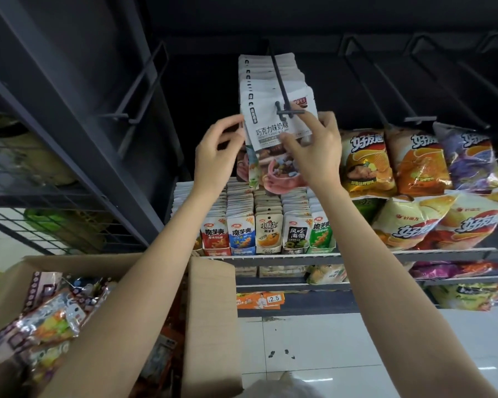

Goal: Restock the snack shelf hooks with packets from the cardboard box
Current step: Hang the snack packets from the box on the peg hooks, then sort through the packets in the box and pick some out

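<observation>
At the tip of a black metal hook (282, 90), the right hand (314, 150) pinches the front white glossy packet (273, 130) printed 巧克力味奶糖, its hang hole at the hook's end; behind it a row of like packets fills the hook. The left hand (213, 150) curls loosely at the packet's left edge, and whether it has hold of it cannot be told. The open cardboard box (210, 305) of crinkly foil packs sits at lower left, below the shelf's front edge (270, 257) lined with 魔芋爽 sachets.

Light is uneven: the upper shelf back panel (213, 67) from ten to two o'clock sits in deep shadow, while the white floor tiles (342, 354) at five o'clock are bright with soft reflected glare. Wide-angle distortion bends the shelf uprights (69, 124) at nine o'clock. The cardboard box (210, 311) contents at seven o'clock are blurred; centre packets (273, 130) stay fairly sharp.
</observation>
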A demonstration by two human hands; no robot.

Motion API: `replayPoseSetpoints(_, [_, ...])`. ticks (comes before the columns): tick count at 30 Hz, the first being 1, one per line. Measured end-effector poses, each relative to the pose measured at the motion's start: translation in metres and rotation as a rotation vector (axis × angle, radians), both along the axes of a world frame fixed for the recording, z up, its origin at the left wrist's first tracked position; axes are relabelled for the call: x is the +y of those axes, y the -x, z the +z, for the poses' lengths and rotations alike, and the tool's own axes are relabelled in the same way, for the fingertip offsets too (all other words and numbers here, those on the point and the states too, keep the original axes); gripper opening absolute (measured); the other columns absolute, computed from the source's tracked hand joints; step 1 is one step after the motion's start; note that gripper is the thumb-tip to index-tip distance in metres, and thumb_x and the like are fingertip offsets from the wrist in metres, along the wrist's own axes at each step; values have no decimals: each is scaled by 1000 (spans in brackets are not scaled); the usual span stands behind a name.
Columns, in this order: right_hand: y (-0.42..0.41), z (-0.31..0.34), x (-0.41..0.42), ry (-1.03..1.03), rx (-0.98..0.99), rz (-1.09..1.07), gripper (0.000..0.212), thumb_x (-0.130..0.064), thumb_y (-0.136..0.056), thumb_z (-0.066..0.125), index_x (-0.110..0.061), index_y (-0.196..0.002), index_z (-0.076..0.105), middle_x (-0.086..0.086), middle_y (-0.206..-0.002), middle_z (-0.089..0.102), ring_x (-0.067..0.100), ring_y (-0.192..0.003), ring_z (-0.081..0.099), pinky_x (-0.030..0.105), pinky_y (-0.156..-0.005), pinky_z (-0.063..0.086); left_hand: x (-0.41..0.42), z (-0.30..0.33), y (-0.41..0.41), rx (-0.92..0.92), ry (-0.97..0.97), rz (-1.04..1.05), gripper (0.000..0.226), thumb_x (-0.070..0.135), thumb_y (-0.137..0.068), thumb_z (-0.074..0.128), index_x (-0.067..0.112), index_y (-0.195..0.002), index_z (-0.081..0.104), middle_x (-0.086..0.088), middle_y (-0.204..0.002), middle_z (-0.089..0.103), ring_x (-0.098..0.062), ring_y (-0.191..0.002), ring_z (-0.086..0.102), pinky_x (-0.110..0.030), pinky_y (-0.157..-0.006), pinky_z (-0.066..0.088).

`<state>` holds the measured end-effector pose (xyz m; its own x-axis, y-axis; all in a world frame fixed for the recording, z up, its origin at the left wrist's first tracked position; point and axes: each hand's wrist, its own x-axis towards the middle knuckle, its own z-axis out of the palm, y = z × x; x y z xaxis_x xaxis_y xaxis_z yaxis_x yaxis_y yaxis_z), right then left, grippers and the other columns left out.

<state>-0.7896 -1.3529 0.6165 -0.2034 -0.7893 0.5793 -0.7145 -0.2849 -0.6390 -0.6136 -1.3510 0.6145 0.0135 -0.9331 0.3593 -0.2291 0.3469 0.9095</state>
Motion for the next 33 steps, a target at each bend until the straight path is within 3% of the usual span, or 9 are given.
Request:
replayPoseSetpoints(4, [2, -9, -17, 30, 161, -67, 44, -39, -79, 73, -23, -120, 66, 19, -122, 50, 33, -103, 50, 37, -86, 44, 5, -8, 6, -326, 10, -42, 48, 22, -94, 58, 23, -140, 44, 1, -149, 35, -12, -135, 34, -27, -108, 33])
replayPoseSetpoints(7, [-1, -13, -23, 51, 249, -147, 39, -45, -87, 63, -24, -120, 66, 22, -128, 49, 39, -105, 51, 44, -81, 45, 3, -8, 12, -491, 32, 38, 57, 22, -93, 58, 26, -145, 36, 2, -154, 26, -16, -141, 24, -21, -103, 17])
replayPoseSetpoints(11, [-8, -28, -11, 26, 292, -187, 45, -47, -97, 44, -25, -136, 52, 23, -145, 36, 39, -127, 40, 47, -92, 40, 10, -13, 15, -487, 57, 46, 60, 18, -91, 60, 26, -145, 36, -3, -151, 29, -20, -137, 29, -24, -105, 23])
replayPoseSetpoints(15, [-13, -44, 24, 63, 203, -134, 46, -40, -99, 45, -21, -141, 47, 18, -151, 28, 31, -137, 28, 38, -105, 24, 33, -24, -5, -426, 70, 41, 53, 19, -90, 60, 24, -140, 43, -2, -146, 37, -16, -135, 35, -41, -111, 35])
replayPoseSetpoints(19, [-29, -60, 75, 132, 56, 16, 31, -21, -96, 56, -9, -124, 58, 16, -137, 46, 22, -126, 37, 27, -102, 30, 87, -42, -56, -367, 212, 231, 27, 17, -92, 54, 12, -117, 62, 0, -120, 62, -8, -115, 51, -21, -102, 37])
replayPoseSetpoints(23, [-68, -70, 115, -35, -21, 369, 19, -14, -94, 54, -4, -107, 65, 2, -97, 66, 9, -87, 60, 11, -73, 44, 151, -77, -129, -431, 282, 419, 21, 15, -92, 51, 4, -97, 69, -2, -95, 68, -15, -94, 59, -24, -89, 43])
replayPoseSetpoints(25, [-99, -76, 127, -126, 4, 552, 20, -18, -94, 53, -9, -102, 68, -6, -91, 67, 7, -79, 61, 11, -69, 46, 183, -95, -167, -489, 209, 436, 21, 17, -93, 52, 4, -95, 69, -2, -92, 69, -16, -90, 61, -26, -85, 45])
replayPoseSetpoints(29, [-166, -110, 140, -260, 126, 777, 20, -26, -93, 51, -22, -104, 68, -6, -100, 69, 13, -87, 64, 34, -73, 53, 232, -134, -239, -605, -90, 433, 26, 28, -90, 54, 11, -105, 66, 2, -100, 67, -15, -95, 61, -32, -84, 49])
replayPoseSetpoints(33, [-221, -155, 146, -490, 344, 898, 36, -18, -87, 66, -16, -123, 62, 5, -123, 61, 23, -116, 53, 37, -98, 46, 254, -177, -301, -641, -446, 489, 37, 20, -82, 71, 21, -117, 59, 2, -112, 62, -20, -103, 60, -39, -88, 49])
